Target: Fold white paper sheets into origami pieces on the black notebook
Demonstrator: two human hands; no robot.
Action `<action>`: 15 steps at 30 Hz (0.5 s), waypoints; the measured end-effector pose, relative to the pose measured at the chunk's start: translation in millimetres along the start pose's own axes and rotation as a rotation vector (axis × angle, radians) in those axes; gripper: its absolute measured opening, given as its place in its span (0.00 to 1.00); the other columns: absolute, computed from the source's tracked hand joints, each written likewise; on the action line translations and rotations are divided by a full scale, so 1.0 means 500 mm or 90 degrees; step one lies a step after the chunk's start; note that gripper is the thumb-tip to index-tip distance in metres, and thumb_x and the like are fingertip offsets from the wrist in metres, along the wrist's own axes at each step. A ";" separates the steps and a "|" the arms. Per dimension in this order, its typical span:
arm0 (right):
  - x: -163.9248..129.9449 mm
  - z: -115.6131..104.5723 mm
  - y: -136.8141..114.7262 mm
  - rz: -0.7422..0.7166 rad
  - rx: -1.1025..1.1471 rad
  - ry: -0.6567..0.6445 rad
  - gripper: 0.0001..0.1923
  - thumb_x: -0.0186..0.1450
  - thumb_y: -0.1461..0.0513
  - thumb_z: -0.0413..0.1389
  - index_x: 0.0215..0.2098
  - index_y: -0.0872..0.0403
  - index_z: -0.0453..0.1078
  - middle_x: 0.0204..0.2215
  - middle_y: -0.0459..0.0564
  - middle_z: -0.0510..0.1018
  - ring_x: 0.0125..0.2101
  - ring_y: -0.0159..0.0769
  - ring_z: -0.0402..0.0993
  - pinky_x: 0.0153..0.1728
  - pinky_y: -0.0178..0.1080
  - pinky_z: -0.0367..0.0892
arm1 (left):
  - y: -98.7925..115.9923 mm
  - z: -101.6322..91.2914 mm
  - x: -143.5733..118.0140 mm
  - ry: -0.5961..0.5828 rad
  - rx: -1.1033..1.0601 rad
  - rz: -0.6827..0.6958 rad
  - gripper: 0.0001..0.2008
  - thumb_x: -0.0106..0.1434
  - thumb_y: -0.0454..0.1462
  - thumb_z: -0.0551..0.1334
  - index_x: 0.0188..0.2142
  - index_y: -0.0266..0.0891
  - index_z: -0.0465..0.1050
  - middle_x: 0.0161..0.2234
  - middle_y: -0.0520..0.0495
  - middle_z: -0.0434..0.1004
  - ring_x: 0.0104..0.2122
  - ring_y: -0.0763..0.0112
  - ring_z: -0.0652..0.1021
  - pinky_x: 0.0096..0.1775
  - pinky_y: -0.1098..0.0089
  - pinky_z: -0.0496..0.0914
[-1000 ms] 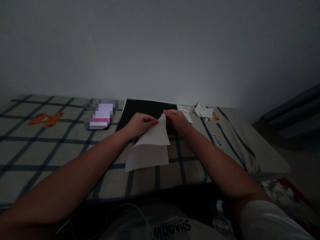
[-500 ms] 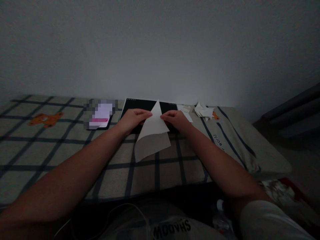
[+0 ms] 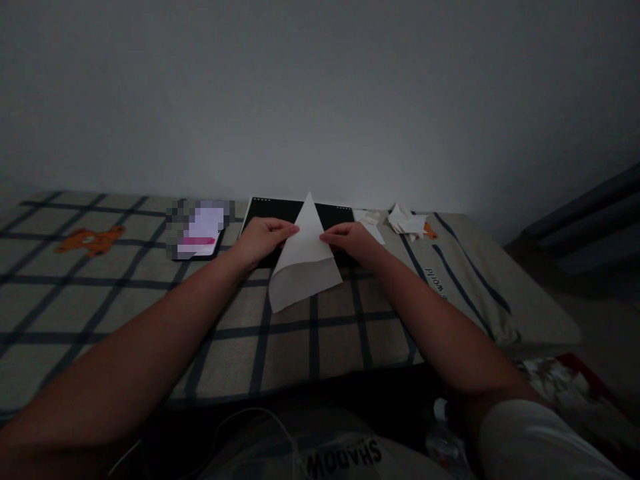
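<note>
Between my hands is a white sheet of paper point(image 3: 307, 243), folded to a point at the top and flaring into a loose, curled lower edge. My left hand point(image 3: 265, 239) pinches its left edge between thumb and fingers. On the opposite edge, my right hand point(image 3: 353, 240) grips the paper in the same way. Beneath the paper and both hands lies a black board-like item point(image 3: 280, 209) with small white marks along its far edge; much of it is covered.
A phone point(image 3: 205, 230) with a lit, partly blurred screen lies to the left. Folded paper pieces point(image 3: 406, 221) sit at the right near the wall. Checked cloth point(image 3: 295, 360) covers the surface. A plastic bottle point(image 3: 443, 433) stands below the near edge.
The paper's tip has shifted slightly left and up, and its lower edge has lifted a little. My left hand has moved slightly left; both hands keep their pinch.
</note>
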State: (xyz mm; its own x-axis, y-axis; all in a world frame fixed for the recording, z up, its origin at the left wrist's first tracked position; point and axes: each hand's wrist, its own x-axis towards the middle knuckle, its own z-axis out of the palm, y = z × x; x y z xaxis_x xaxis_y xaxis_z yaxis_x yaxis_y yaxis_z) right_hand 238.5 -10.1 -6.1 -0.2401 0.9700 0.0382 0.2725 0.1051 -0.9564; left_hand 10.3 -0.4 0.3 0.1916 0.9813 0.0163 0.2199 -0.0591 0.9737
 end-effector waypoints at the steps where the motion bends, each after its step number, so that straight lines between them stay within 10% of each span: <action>1: 0.001 -0.001 0.001 -0.009 -0.021 0.011 0.11 0.56 0.55 0.63 0.30 0.54 0.78 0.27 0.49 0.80 0.26 0.32 0.71 0.30 0.38 0.66 | 0.001 0.000 0.000 -0.007 -0.011 -0.006 0.14 0.52 0.45 0.69 0.33 0.37 0.80 0.29 0.45 0.80 0.26 0.72 0.74 0.28 0.71 0.68; 15: 0.000 -0.006 0.002 0.025 -0.028 0.000 0.12 0.57 0.55 0.63 0.33 0.55 0.79 0.29 0.50 0.81 0.27 0.32 0.73 0.30 0.37 0.68 | 0.013 -0.003 -0.005 0.028 0.012 -0.024 0.11 0.50 0.42 0.71 0.28 0.36 0.77 0.24 0.48 0.76 0.23 0.75 0.72 0.26 0.74 0.68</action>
State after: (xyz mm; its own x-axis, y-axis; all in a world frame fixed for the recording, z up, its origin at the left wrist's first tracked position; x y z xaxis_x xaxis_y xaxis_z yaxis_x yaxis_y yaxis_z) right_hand 241.5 -9.2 -6.5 -0.2279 0.9737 0.0016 0.3219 0.0769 -0.9437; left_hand 9.8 -2.9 6.9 0.1409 0.9900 -0.0104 0.2441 -0.0245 0.9694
